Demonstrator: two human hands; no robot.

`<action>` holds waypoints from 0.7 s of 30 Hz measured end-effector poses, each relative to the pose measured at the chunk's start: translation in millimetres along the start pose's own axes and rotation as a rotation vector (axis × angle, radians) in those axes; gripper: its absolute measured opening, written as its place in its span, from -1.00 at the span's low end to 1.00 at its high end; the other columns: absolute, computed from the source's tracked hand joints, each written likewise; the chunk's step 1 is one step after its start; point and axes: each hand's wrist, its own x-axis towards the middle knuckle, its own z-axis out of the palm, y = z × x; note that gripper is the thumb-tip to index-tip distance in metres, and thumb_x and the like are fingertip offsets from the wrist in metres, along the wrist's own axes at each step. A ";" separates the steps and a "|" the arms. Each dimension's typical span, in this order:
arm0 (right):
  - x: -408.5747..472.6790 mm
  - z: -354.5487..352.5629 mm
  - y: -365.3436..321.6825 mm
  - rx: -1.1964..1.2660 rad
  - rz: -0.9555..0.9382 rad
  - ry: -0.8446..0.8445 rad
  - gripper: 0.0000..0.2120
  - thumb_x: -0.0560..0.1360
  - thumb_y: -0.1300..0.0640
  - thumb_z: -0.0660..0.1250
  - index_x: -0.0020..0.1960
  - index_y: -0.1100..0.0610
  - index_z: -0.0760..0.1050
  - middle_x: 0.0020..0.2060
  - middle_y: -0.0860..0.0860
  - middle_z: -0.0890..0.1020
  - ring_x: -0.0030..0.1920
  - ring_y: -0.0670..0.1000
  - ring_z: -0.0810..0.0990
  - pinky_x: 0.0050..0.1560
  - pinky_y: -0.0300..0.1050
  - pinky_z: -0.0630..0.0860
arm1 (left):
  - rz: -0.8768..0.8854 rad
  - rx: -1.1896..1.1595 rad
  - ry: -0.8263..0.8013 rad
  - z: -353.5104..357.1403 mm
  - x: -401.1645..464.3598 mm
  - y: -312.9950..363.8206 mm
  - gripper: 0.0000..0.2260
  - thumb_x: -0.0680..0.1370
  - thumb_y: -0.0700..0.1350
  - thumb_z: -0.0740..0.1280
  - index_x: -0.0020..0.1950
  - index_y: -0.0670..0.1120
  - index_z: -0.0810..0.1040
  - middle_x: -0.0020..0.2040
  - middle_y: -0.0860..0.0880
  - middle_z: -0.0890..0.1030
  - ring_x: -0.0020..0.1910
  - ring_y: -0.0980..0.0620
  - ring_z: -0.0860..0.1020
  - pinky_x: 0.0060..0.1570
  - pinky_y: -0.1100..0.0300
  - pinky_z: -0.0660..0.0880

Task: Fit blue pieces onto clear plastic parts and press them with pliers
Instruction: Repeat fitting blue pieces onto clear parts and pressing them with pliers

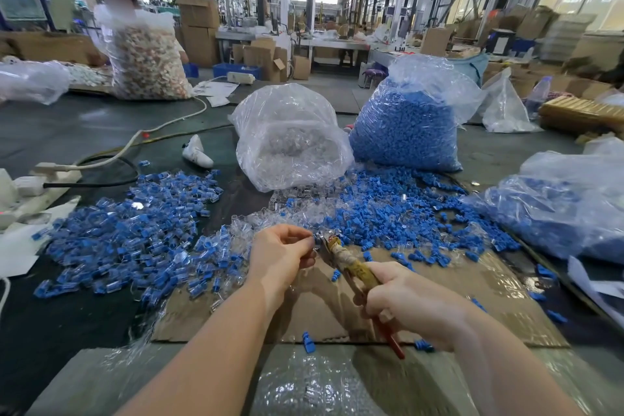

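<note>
Fingers (305, 240) of the left hand (282, 252) pinch a tiny part and hold it up to the tip of the pliers (351, 263). The part is too small and blurred to see well, so I cannot tell if a blue piece is already on it. The right hand (405, 300) is wrapped tight around the pliers' handles, likely so it can squeeze hard. The nose of the pliers sits right at the pinched part, so I think the squeeze is the step going on now.

Both hands work over a flat sheet of cardboard (456, 284), which gives a clean spot on the counter (84, 132). A few loose blue pieces (388, 213) lie on it, and many more are heaped just past the hands, easy to reach. Clear parts (256, 223) lie in a small heap right beside them, touching the blue ones.

To the left is a big pile of joined parts (135, 230), blue and clear together. It looks like the done pile, kept apart from the loose ones.

Farther back stand two bags. One bag of clear parts (290, 135) has spilled open toward the hands. Next to it is a full bag of blue pieces (405, 125).
</note>
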 end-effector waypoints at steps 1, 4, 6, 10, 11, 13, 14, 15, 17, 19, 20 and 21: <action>-0.4 0.7 -0.9 -0.012 -0.004 0.005 -0.81 0.37 0.40 0.14 -0.21 0.12 0.32 -0.30 0.09 0.37 -0.33 0.04 0.33 -0.30 -0.07 0.23 | 0.000 0.002 0.002 0.0 -0.6 0.5 -0.90 0.46 -0.36 0.37 -0.19 -0.18 0.59 -0.31 -0.12 0.62 -0.40 0.07 0.60 -0.40 0.30 0.52; -2.0 1.8 -3.5 -0.095 -0.016 0.028 -0.84 0.37 0.37 0.14 -0.24 0.12 0.32 -0.31 0.09 0.40 -0.27 0.04 0.36 -0.25 -0.06 0.26 | -0.005 -0.005 0.011 0.9 -3.3 1.7 -0.89 0.46 -0.37 0.36 -0.20 -0.19 0.59 -0.30 -0.14 0.62 -0.39 0.05 0.59 -0.39 0.29 0.54; -2.5 2.3 -5.2 -0.159 -0.025 0.036 -0.83 0.40 0.36 0.13 -0.25 0.12 0.31 -0.32 0.06 0.41 -0.33 0.01 0.36 -0.32 -0.11 0.27 | -0.015 -0.017 0.025 2.1 -5.4 2.2 -0.88 0.45 -0.38 0.36 -0.22 -0.19 0.59 -0.31 -0.15 0.61 -0.40 0.05 0.58 -0.39 0.29 0.54; -0.8 4.9 -6.3 -0.205 -0.039 0.046 -0.78 0.44 0.39 0.11 -0.28 0.12 0.31 -0.40 0.04 0.39 -0.49 -0.08 0.31 -0.47 -0.25 0.24 | -0.031 -0.030 0.049 3.9 -7.3 1.4 -0.88 0.45 -0.37 0.37 -0.22 -0.18 0.59 -0.28 -0.16 0.62 -0.37 0.02 0.58 -0.38 0.27 0.55; -0.1 5.3 -6.1 -0.210 -0.044 0.043 -0.80 0.44 0.39 0.10 -0.26 0.14 0.32 -0.40 0.05 0.39 -0.49 -0.07 0.31 -0.47 -0.25 0.24 | -0.033 -0.030 0.056 4.2 -7.2 0.8 -0.88 0.45 -0.37 0.37 -0.22 -0.18 0.59 -0.29 -0.16 0.61 -0.37 0.02 0.58 -0.38 0.28 0.55; 0.5 6.7 -5.2 -0.188 -0.044 0.041 -0.84 0.42 0.39 0.12 -0.22 0.16 0.35 -0.39 0.05 0.39 -0.49 -0.07 0.31 -0.46 -0.23 0.24 | -0.043 -0.044 0.070 5.0 -7.9 -0.2 -0.88 0.46 -0.38 0.36 -0.22 -0.19 0.59 -0.30 -0.16 0.61 -0.36 0.01 0.58 -0.34 0.25 0.56; 0.3 7.8 -4.2 -0.147 -0.038 0.050 -0.86 0.41 0.39 0.14 -0.20 0.17 0.37 -0.40 0.03 0.40 -0.52 -0.10 0.32 -0.48 -0.26 0.23 | -0.054 -0.059 0.077 5.1 -8.8 -0.3 -0.87 0.46 -0.38 0.35 -0.22 -0.19 0.58 -0.29 -0.16 0.61 -0.35 0.00 0.58 -0.31 0.22 0.57; -0.6 8.9 -3.3 -0.082 -0.029 0.065 -0.85 0.39 0.39 0.17 -0.17 0.18 0.42 -0.41 0.01 0.42 -0.57 -0.13 0.32 -0.53 -0.29 0.23 | -0.068 -0.074 0.086 5.4 -8.9 -0.8 -0.88 0.47 -0.38 0.35 -0.21 -0.19 0.58 -0.29 -0.16 0.61 -0.35 0.00 0.58 -0.28 0.20 0.57; -1.4 11.5 -0.9 0.070 -0.003 0.095 -0.73 0.37 0.40 0.21 -0.01 0.14 0.49 -0.38 0.01 0.47 -0.62 -0.17 0.33 -0.60 -0.34 0.22 | -0.081 -0.074 0.106 4.1 -9.5 -1.1 -0.90 0.48 -0.35 0.35 -0.18 -0.18 0.58 -0.29 -0.14 0.61 -0.37 0.03 0.57 -0.30 0.20 0.56; 2.0 12.3 3.0 0.157 0.012 0.169 -0.58 0.38 0.42 0.23 0.19 0.15 0.43 -0.22 0.07 0.49 -0.60 -0.19 0.38 -0.60 -0.34 0.26 | -0.021 0.061 0.161 -0.6 -8.8 -1.8 -0.93 0.49 -0.30 0.36 -0.14 -0.16 0.60 -0.29 -0.07 0.62 -0.37 0.06 0.57 -0.32 0.22 0.54; 5.8 11.0 6.8 0.143 0.008 0.240 -0.53 0.39 0.41 0.24 0.27 0.14 0.38 -0.13 0.08 0.49 -0.53 -0.19 0.43 -0.57 -0.34 0.31 | 0.048 0.227 0.201 -4.3 -7.8 -2.6 -0.94 0.50 -0.25 0.36 -0.12 -0.12 0.61 -0.25 -0.03 0.63 -0.31 0.09 0.58 -0.28 0.24 0.53; 10.2 8.0 11.7 0.079 -0.005 0.333 -0.49 0.41 0.39 0.25 0.33 0.13 0.33 -0.06 0.07 0.50 -0.41 -0.16 0.49 -0.48 -0.32 0.38 | 0.124 0.414 0.233 -8.5 -7.5 -3.2 -0.94 0.51 -0.20 0.36 -0.09 -0.06 0.61 -0.21 0.01 0.63 -0.26 0.12 0.57 -0.27 0.27 0.49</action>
